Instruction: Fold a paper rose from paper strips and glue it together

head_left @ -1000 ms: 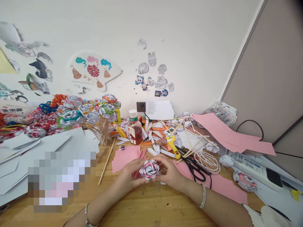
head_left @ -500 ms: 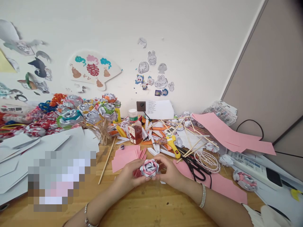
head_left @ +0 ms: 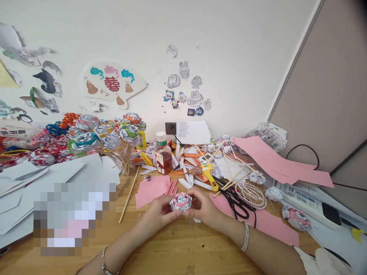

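Note:
A white and pink paper flower (head_left: 181, 202) is held between my two hands just above the wooden table. My left hand (head_left: 160, 210) grips its left side, with the thumb along the lower edge. On the right side, my right hand (head_left: 204, 210) pinches it between thumb and curled fingers. The flower's underside is hidden. Pink paper sheets (head_left: 149, 193) lie behind my left hand, with narrow folded pink strips beside them. A yellow hot glue gun (head_left: 210, 176) rests behind my right hand, and black-handled scissors (head_left: 239, 208) lie to the right.
Paper flowers on sticks (head_left: 111, 139) stand at the back left. White sheets (head_left: 57, 175) cover the left side. A jar (head_left: 163, 158) stands at the back, near loose sticks and scraps. A pearl string (head_left: 252, 196) and another pink-white flower (head_left: 296, 217) lie to the right.
The flower has tipped slightly between my hands, so it shows more from the side. My left thumb has shifted a little right along its lower edge.

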A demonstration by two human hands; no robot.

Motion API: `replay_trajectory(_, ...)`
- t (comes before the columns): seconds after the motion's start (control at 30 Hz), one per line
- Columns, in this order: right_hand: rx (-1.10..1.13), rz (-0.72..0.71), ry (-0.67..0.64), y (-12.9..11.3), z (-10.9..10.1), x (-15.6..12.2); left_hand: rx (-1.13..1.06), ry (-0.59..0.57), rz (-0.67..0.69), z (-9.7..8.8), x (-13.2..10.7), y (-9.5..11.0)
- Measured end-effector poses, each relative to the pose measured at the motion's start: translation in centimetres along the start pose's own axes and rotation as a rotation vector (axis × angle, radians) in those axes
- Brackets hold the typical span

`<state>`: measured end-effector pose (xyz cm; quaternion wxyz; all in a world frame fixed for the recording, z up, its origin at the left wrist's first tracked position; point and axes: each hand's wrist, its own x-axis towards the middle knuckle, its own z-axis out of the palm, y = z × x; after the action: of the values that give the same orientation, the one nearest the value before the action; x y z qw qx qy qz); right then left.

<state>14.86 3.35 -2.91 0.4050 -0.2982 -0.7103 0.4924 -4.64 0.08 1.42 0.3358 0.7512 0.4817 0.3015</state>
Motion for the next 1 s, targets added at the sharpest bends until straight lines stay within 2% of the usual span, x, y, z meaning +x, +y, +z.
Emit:
replay_trajectory(0.37, -0.037, 0.008, -0.010, -0.3, 0.0, 0.0, -0.115, -0.036, -0.072, 0.1, 0.0, 0.3)
replay_trajectory(0.6, -0.052, 0.004, -0.015, -0.1, -0.1, 0.1, -0.129, -0.040, -0.097, 0.2, 0.1, 0.1)
replay_trajectory(0.87, -0.071, -0.028, -0.011, 0.1, 0.1, 0.0, -0.102, -0.016, -0.108, 0.1, 0.0, 0.8)
replay_trajectory(1.0, -0.077, -0.049, -0.016, 0.1, 0.0, 0.0, -0.179, -0.057, -0.162, 0.2, -0.2, 1.1)
